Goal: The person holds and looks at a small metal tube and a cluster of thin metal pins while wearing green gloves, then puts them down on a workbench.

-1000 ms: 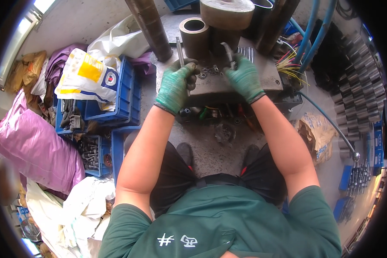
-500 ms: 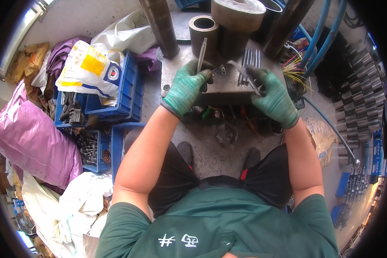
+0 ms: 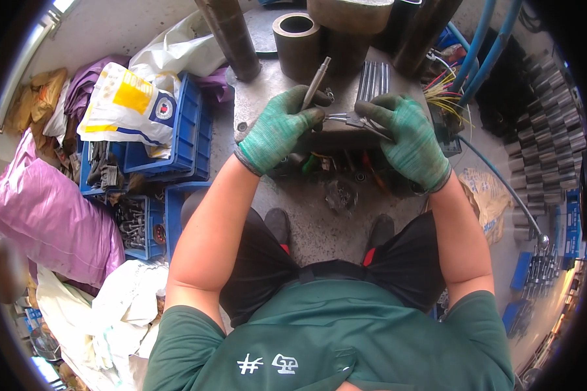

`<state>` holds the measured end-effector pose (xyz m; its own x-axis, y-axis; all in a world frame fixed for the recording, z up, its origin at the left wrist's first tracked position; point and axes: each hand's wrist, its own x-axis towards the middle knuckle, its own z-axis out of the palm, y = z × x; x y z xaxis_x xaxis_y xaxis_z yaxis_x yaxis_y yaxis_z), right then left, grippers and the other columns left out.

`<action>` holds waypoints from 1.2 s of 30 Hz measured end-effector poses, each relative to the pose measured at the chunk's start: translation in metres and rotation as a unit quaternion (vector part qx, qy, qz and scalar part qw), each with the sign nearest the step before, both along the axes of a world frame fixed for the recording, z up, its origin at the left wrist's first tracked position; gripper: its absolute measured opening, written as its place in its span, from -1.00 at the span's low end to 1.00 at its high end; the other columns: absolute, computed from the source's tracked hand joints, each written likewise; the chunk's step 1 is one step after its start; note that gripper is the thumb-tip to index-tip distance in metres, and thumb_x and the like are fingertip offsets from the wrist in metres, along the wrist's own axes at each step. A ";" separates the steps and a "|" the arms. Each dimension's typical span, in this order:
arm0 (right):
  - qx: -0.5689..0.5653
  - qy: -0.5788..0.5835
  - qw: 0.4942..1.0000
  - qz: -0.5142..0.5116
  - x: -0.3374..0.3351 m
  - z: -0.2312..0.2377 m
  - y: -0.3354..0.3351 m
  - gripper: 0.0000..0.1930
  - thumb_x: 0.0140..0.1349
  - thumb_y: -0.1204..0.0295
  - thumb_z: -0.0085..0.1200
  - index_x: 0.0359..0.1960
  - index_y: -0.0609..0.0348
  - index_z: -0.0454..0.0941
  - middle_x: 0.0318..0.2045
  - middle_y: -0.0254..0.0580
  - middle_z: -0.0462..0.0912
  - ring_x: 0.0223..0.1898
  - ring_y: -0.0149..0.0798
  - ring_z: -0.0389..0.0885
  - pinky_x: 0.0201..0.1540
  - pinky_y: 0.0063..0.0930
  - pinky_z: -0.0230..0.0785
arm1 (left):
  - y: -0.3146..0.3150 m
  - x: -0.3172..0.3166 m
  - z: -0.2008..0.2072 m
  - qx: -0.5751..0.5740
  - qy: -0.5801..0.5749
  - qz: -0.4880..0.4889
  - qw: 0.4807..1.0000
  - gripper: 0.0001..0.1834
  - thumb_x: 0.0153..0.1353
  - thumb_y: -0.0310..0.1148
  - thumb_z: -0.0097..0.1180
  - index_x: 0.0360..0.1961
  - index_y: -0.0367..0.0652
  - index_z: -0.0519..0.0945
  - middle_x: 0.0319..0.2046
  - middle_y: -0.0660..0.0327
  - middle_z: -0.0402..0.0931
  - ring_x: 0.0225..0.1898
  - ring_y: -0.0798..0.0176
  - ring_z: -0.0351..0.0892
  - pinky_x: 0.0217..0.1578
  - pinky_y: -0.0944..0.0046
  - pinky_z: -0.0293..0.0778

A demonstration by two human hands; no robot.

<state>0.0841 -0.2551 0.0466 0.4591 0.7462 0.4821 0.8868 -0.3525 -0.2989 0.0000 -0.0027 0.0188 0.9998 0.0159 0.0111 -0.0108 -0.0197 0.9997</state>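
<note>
My left hand (image 3: 272, 131), in a green glove with dark fingertips, is closed around a stepped metal rod (image 3: 316, 83) that tilts up to the right. A few small dark rings (image 3: 331, 95) show beside its fingers; whether they hang from them I cannot tell. In my gloved right hand (image 3: 412, 142) is a pair of slim-nosed pliers (image 3: 354, 120), its jaws pointing left. The jaw tips reach the left thumb and fingertips, and whatever lies between them is too small to make out. Several bright metal rods (image 3: 373, 81) lie side by side on the steel block (image 3: 261, 98) beyond the hands.
A thick metal tube (image 3: 297, 55) stands on the block between dark upright columns (image 3: 231, 39). Blue crates (image 3: 189, 130) and a purple sack (image 3: 52, 215) are at left. Loose coloured wires (image 3: 447, 98), blue hoses (image 3: 486, 49) and stacked metal cylinders (image 3: 541, 143) crowd the right.
My hands have come closer together; the pliers have swung level, and their tips now meet the left fingertips. The rod leans further right. The view has shifted slightly.
</note>
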 end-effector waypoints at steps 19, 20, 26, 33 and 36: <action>-0.015 -0.006 1.000 0.022 0.002 -0.001 -0.003 -0.45 0.07 0.56 0.37 0.18 -0.04 0.71 -0.01 -0.05 0.71 0.03 0.07 0.64 0.09 -0.12 0.52 | 0.003 -0.001 0.004 0.052 -0.009 -0.012 0.999 -0.62 0.38 -0.37 0.23 0.18 -0.26 0.62 -0.09 0.19 0.67 -0.06 0.35 0.60 0.02 0.31 0.54; -0.015 -0.005 1.000 0.022 0.002 -0.001 -0.003 -0.45 0.07 0.56 0.37 0.18 -0.04 0.71 -0.01 -0.05 0.71 0.03 0.07 0.64 0.09 -0.12 0.52 | 0.002 -0.001 0.005 0.052 -0.009 -0.012 0.999 -0.62 0.38 -0.37 0.23 0.18 -0.26 0.62 -0.09 0.19 0.67 -0.06 0.35 0.60 0.02 0.31 0.54; -0.024 -0.013 0.999 0.025 0.003 0.000 -0.004 -0.49 0.12 0.46 0.39 0.17 -0.04 0.71 -0.02 -0.06 0.71 0.01 0.06 0.65 0.07 -0.11 0.52 | 0.002 -0.003 0.009 0.052 0.011 -0.017 0.998 -0.63 0.38 -0.37 0.24 0.16 -0.26 0.63 -0.08 0.18 0.67 -0.05 0.35 0.61 0.04 0.31 0.55; -0.011 -0.006 0.999 0.029 0.003 -0.002 -0.004 -0.51 0.15 0.44 0.38 0.18 -0.04 0.71 -0.01 -0.06 0.71 0.00 0.06 0.65 0.07 -0.12 0.52 | 0.002 -0.004 0.011 0.059 0.028 -0.014 0.998 -0.64 0.38 -0.38 0.23 0.16 -0.26 0.63 -0.09 0.19 0.67 -0.07 0.36 0.61 0.02 0.31 0.56; -0.016 -0.014 0.999 0.027 0.002 0.001 -0.004 -0.51 0.16 0.45 0.37 0.18 -0.04 0.70 -0.01 -0.06 0.71 0.01 0.06 0.65 0.07 -0.12 0.52 | 0.003 -0.004 0.010 0.055 0.023 -0.012 0.998 -0.63 0.38 -0.38 0.23 0.17 -0.25 0.63 -0.09 0.19 0.67 -0.07 0.36 0.61 0.02 0.32 0.56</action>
<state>0.0858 -0.2594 0.0474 0.4057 0.7844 0.4692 0.9121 -0.3139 -0.2638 -0.0040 -0.0001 0.0286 0.9994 -0.0078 -0.0339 0.0326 -0.1300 0.9910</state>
